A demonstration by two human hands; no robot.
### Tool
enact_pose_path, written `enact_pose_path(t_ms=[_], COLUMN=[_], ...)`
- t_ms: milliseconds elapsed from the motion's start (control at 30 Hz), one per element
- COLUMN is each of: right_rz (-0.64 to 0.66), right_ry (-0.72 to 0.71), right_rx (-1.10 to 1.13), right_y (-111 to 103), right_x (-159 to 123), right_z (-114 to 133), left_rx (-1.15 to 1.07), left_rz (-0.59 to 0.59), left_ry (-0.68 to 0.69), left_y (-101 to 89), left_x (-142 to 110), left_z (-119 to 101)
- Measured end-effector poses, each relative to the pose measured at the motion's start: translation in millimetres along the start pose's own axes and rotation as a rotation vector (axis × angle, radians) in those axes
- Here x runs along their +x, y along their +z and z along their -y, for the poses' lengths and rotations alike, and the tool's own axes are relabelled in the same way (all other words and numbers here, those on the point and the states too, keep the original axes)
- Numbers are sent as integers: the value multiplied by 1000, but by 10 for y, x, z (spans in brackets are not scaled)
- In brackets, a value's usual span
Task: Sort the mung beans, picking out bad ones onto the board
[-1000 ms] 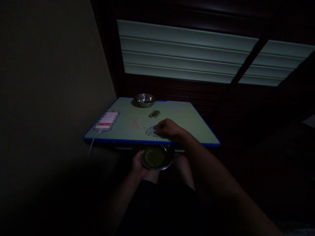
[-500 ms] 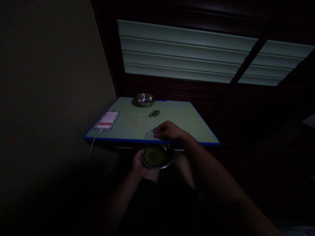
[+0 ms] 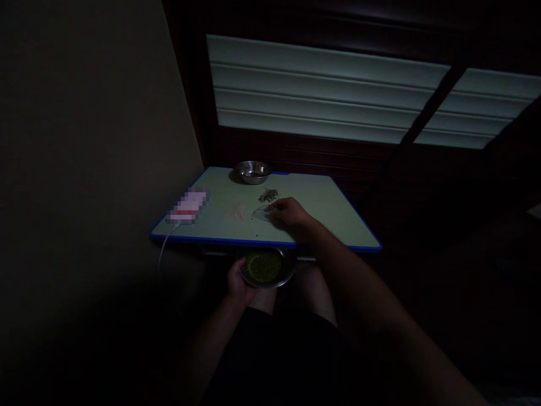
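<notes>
My left hand [image 3: 239, 282] grips the rim of a metal bowl [image 3: 289, 275] just below the table's front edge. Small green grains, which look like mung beans [image 3: 262, 267], lie inside it. Over the tabletop, my right hand [image 3: 289, 212] pinches a thin see-through piece [image 3: 261, 212] with a curved edge; its exact kind is hard to make out. Just beyond that piece is a small pile of dark greenish grains [image 3: 268, 195]. A patch of pale grains [image 3: 236, 211] is spread to its left.
A second metal bowl [image 3: 252, 173] stands at the back of the blue-edged table [image 3: 333, 217]. On the left side lies a phone [image 3: 188, 205], blurred out, with a white cable [image 3: 163, 248] hanging over the edge. A wall rises at left, and dark panelled doors stand behind.
My right hand has moved away from the table's front edge with the see-through piece, towards the dark grain pile. A dark speck now shows near the front edge. My left hand still holds the bowl.
</notes>
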State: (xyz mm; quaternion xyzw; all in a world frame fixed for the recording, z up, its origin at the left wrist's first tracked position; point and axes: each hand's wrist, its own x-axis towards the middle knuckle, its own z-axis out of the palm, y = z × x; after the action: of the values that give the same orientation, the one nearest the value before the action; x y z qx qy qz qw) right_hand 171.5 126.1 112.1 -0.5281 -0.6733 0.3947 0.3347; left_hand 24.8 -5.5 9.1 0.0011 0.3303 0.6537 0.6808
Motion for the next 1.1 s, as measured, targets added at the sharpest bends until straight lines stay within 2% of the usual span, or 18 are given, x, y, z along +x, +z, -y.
enact_pose_path(t_ms=[133,333,633,900,1100], right_rz=[68,237,425,441,400], right_ry=[-30,-57,-76,-87,-99], right_rx=[-61,-122,-114,-132,-185], right_y=[13,-27,-83,-79,-106], right_x=[150,256,194,-147,-320], right_z=[40,167,207,226,252], left_rx=[-24,-16,-36,-28,-28], left_rz=[-9,6,33,3,12], left_ry=[-5,3,-3,-8,-16], left_y=[-6,-24,-54,-30,-12], left_x=[0,-2,14,5,-13], left_z=[1,0,-3,2,-5])
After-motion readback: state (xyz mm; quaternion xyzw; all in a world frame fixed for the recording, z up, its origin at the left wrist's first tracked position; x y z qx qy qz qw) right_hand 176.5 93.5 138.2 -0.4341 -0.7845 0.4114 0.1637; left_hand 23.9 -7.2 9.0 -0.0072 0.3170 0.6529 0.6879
